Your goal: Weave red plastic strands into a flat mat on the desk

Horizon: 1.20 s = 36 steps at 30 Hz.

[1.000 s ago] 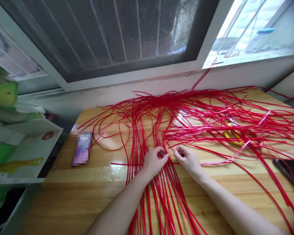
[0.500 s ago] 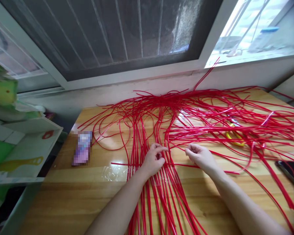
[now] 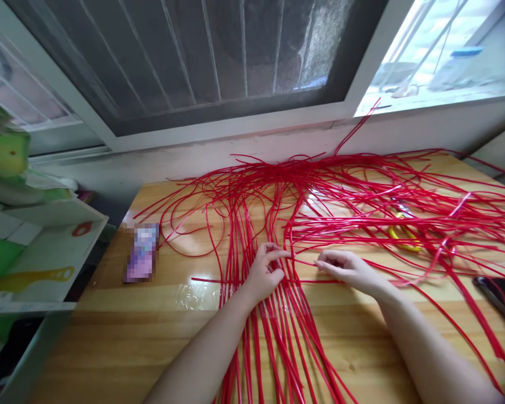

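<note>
Long red plastic strips run lengthwise down the table towards me, side by side. A cross strip passes sideways through them, its left end sticking out. My left hand rests among the lengthwise strips, fingers curled around some, its index fingertip at the right group. To the right, my right hand pinches a thin red strip between thumb and fingers. This strip stretches left towards my left fingertips and trails off to the right behind the hand. Clear tape lies across the lengthwise strips on the tabletop.
A tangle of red strips covers the back and right of the wooden table. Yellow-handled scissors lie under strips. A dark phone is at right, a blurred packet at left. Behind stands a window.
My right hand has turned flatter and moved slightly right, and the thin strip now shows between both hands. My left hand has stayed almost in place, its index finger reaching slightly further right.
</note>
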Each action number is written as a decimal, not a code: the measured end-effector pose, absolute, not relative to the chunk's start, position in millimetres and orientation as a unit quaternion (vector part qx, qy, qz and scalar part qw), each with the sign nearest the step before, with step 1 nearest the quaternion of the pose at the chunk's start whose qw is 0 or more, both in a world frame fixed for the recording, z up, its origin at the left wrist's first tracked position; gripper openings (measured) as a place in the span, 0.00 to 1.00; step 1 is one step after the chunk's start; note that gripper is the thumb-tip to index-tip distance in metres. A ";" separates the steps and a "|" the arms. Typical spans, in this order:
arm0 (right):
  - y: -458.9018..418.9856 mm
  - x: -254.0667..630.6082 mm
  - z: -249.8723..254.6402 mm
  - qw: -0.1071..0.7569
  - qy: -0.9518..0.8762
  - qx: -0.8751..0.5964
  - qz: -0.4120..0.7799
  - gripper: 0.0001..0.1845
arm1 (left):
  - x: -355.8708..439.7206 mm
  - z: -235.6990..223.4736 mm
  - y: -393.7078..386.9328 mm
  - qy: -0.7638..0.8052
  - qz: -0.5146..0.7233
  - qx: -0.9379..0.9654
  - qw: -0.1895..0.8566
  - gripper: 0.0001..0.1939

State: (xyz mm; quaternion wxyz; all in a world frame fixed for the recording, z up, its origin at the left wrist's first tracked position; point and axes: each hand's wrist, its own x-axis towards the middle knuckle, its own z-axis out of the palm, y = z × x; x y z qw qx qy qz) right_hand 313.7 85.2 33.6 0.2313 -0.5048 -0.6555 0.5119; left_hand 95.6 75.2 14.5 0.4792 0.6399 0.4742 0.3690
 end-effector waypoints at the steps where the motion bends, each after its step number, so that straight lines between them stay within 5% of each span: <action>1: 83.7 306.4 31.3 0.221 -0.681 -0.496 0.491 0.16 | 96.1 15.2 74.9 0.474 0.369 0.643 0.475 0.21; 8: 76.8 274.7 16.4 0.222 -0.792 -0.475 0.313 0.11 | 84.5 35.0 81.4 0.526 0.330 0.698 0.358 0.09; 18: 63.9 250.3 27.2 0.269 -0.843 -0.434 0.172 0.13 | 38.0 76.1 86.5 0.585 0.223 0.720 0.301 0.06; 27: 73.5 245.4 12.7 0.254 -0.771 -0.504 0.295 0.13 | 65.9 88.9 82.1 0.465 0.419 0.525 0.576 0.19; 31: 77.0 249.3 11.2 0.253 -0.739 -0.512 0.358 0.14 | 81.5 56.3 82.8 0.472 0.404 0.585 0.522 0.11; 36: 78.7 249.7 9.2 0.268 -0.704 -0.514 0.410 0.14 | 88.5 19.1 85.7 0.519 0.335 0.667 0.417 0.14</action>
